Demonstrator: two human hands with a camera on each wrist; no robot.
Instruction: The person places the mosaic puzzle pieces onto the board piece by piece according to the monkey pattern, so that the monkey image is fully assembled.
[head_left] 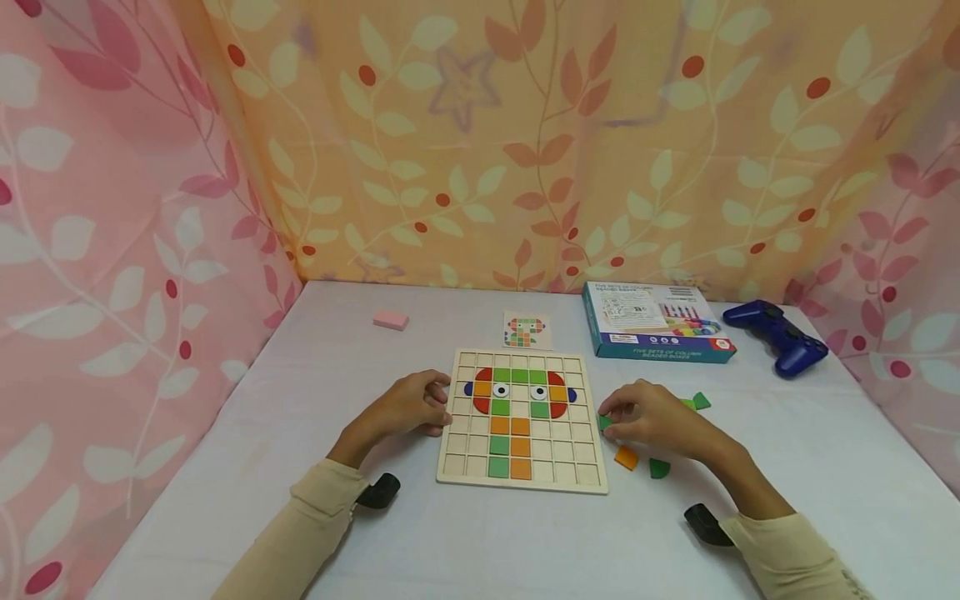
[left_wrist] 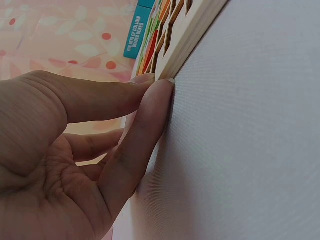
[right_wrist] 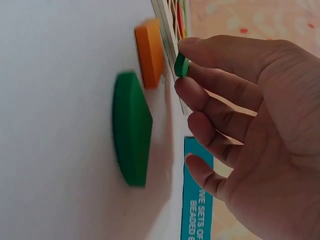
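A square wooden grid board lies on the table with coloured tiles set in its upper and middle cells, including two eye tiles. At its left edge, my left hand grips the rim between thumb and index finger, plainly seen in the left wrist view. My right hand pinches a small green tile between thumb and fingertips, just beside the board's right edge. Below that hand lie an orange tile and a green curved-edge tile. More green tiles lie behind it, partly hidden.
A pattern card lies beyond the board. Behind to the right are a teal-and-white box and a blue game controller. A pink block lies at the back left. Patterned curtains enclose the table's back and sides.
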